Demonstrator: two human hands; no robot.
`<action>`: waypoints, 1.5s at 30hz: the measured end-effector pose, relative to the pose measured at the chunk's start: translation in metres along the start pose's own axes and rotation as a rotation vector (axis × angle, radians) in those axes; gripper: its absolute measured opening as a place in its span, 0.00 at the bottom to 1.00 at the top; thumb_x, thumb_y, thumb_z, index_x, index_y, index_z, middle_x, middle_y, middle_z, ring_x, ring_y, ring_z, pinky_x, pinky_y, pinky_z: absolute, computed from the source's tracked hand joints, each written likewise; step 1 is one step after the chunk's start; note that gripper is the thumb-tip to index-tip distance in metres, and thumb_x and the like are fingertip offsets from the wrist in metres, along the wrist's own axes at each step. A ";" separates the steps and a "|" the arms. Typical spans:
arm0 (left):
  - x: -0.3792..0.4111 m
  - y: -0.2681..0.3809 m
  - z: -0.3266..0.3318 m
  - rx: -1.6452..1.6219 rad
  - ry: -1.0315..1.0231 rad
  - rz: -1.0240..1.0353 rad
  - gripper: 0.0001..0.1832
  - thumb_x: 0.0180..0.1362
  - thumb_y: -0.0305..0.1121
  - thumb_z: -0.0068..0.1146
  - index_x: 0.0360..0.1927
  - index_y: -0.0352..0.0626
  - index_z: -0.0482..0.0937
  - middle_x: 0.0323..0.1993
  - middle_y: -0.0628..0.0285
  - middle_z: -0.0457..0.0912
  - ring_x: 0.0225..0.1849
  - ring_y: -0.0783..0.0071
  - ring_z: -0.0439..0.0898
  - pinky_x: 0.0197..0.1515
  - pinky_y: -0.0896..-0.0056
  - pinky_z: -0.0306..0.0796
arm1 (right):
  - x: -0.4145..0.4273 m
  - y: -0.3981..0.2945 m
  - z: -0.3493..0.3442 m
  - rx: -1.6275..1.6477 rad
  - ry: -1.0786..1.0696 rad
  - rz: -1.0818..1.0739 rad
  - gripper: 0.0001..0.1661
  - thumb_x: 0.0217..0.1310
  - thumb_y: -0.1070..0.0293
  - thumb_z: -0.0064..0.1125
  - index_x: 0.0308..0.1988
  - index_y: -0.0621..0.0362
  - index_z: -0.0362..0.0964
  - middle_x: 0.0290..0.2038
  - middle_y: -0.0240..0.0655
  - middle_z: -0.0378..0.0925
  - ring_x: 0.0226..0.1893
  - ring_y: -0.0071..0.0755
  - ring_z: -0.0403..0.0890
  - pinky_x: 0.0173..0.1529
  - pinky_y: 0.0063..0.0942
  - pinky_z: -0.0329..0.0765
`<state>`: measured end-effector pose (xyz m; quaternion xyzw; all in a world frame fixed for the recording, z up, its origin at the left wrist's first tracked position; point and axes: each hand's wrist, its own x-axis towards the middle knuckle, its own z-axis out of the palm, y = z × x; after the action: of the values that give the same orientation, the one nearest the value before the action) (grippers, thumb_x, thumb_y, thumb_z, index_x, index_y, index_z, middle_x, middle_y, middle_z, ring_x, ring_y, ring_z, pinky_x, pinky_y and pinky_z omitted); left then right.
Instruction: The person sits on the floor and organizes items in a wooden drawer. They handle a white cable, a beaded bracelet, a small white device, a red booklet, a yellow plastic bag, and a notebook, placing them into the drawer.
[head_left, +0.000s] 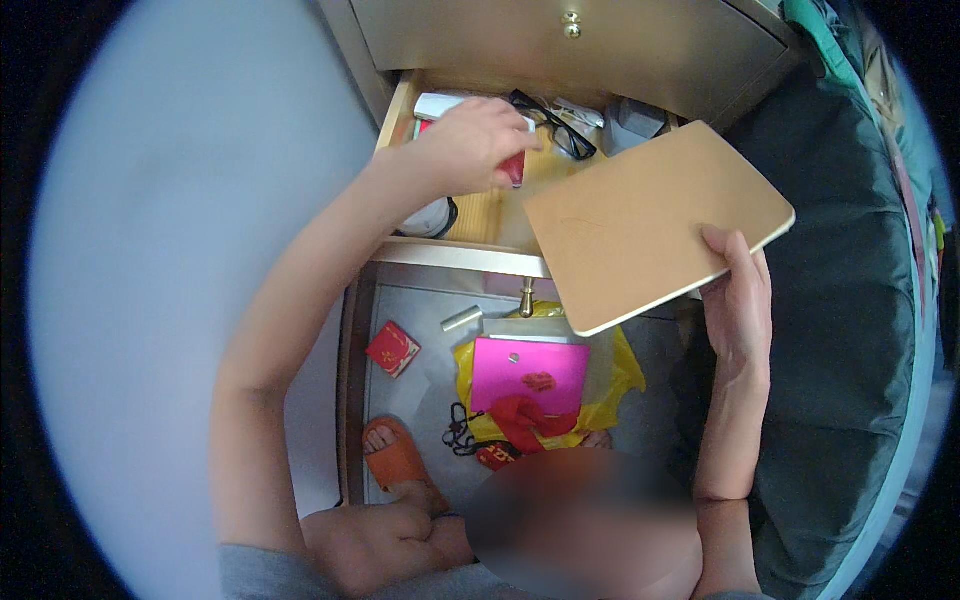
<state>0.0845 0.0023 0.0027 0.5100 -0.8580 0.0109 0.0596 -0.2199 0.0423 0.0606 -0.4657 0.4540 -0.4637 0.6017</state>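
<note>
My right hand (739, 292) grips a tan-covered notebook (660, 225) by its right edge, the thumb on top of the cover. The notebook is tilted over the front right of an open wooden drawer (480, 217). Inside the drawer, my left hand (476, 142) is over a red flat item (514, 169), its fingers bent. Whether it grips that item cannot be told, as the hand covers most of it. A white object (436, 106) lies behind this hand. To its right are black-framed eyeglasses (559, 127), a white coiled cable (581, 112) and a grey box (637, 120).
A closed drawer (555, 45) is above. On the floor lie a pink folder (517, 367), a yellow plastic bag (630, 367), a red cloth (525, 420), a small red box (394, 349) and a black cord (457, 431). Dark fabric (825, 300) borders the right, a wall (187, 187) the left.
</note>
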 end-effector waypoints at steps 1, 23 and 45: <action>0.006 -0.005 0.014 0.123 -0.013 0.098 0.29 0.49 0.44 0.67 0.56 0.50 0.77 0.58 0.59 0.75 0.66 0.56 0.68 0.68 0.52 0.61 | 0.014 0.004 -0.009 -0.057 -0.030 0.025 0.26 0.63 0.64 0.53 0.54 0.73 0.63 0.44 0.45 0.75 0.45 0.34 0.79 0.55 0.40 0.74; 0.021 -0.017 0.045 0.075 -0.181 0.103 0.16 0.50 0.37 0.63 0.44 0.52 0.81 0.55 0.65 0.76 0.73 0.61 0.57 0.75 0.51 0.51 | 0.092 0.030 0.042 -0.261 -0.611 0.855 0.24 0.73 0.55 0.47 0.50 0.68 0.72 0.39 0.48 0.83 0.36 0.36 0.87 0.41 0.27 0.86; 0.019 -0.023 0.047 0.001 -0.087 0.115 0.14 0.49 0.32 0.59 0.42 0.50 0.80 0.52 0.63 0.78 0.71 0.57 0.61 0.74 0.48 0.53 | 0.087 0.030 0.068 -1.738 -1.237 -1.070 0.36 0.60 0.68 0.51 0.67 0.62 0.57 0.49 0.43 0.78 0.42 0.40 0.84 0.39 0.31 0.83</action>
<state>0.0914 -0.0291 -0.0430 0.4598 -0.8878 -0.0074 0.0211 -0.1353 -0.0298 0.0315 -0.9916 -0.0029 0.1102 -0.0680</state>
